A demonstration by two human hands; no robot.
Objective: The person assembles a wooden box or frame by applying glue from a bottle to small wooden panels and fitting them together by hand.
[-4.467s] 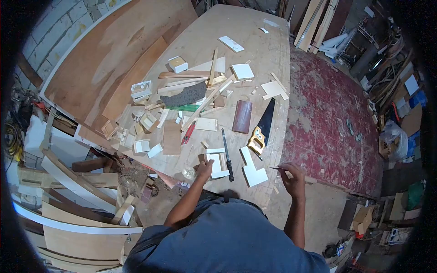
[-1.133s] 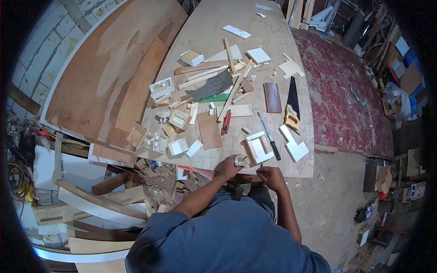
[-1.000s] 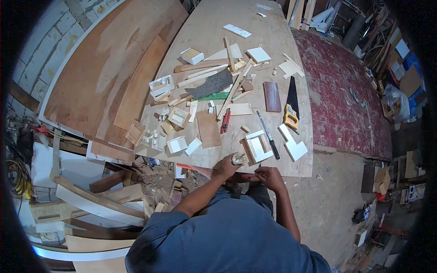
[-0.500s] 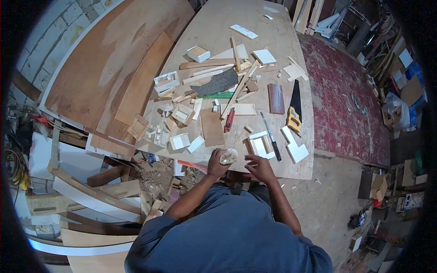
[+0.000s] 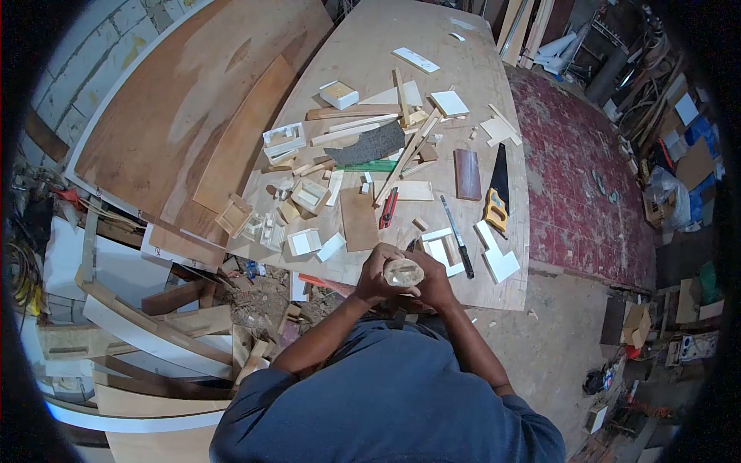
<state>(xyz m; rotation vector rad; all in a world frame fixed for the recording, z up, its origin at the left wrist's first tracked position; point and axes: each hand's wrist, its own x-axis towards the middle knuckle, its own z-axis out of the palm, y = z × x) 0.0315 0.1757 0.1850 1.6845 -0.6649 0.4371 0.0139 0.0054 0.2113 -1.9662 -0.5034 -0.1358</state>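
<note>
Left hand [image 5: 373, 273] holds container [image 5: 404, 272]; right hand [image 5: 435, 284] touches it.

The left forearm [image 5: 323, 338] and right forearm [image 5: 480, 351] slant inward; the left hand [image 5: 374, 275] and right hand [image 5: 436, 281] sit close together before the torso [image 5: 386, 393], fingers [image 5: 387, 251] curled.

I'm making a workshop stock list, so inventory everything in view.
table: 1, pale wood, centre
container: 1, translucent, by table's near edge
handsaw: 1, black and yellow, table's right
slim tool: 1, black handle, left of handsaw
frame: 1, white, left of slim tool
L-shaped panel: 1, white, near handsaw
block: 1, reddish brown, left of handsaw
cutter: 1, red, table's middle
strips: several, pale wood, table's middle
rough sheet: 1, dark grey, among strips
boxes: several, white or pale, table's left
boards: at least 2, brown, left
floor patch: 1, red, right
clutter: uncountable, mixed, right edge
shirt: 1, dark blue, bottom centre
left hand: 1, bare, gripping container
right hand: 1, bare, against container
</note>
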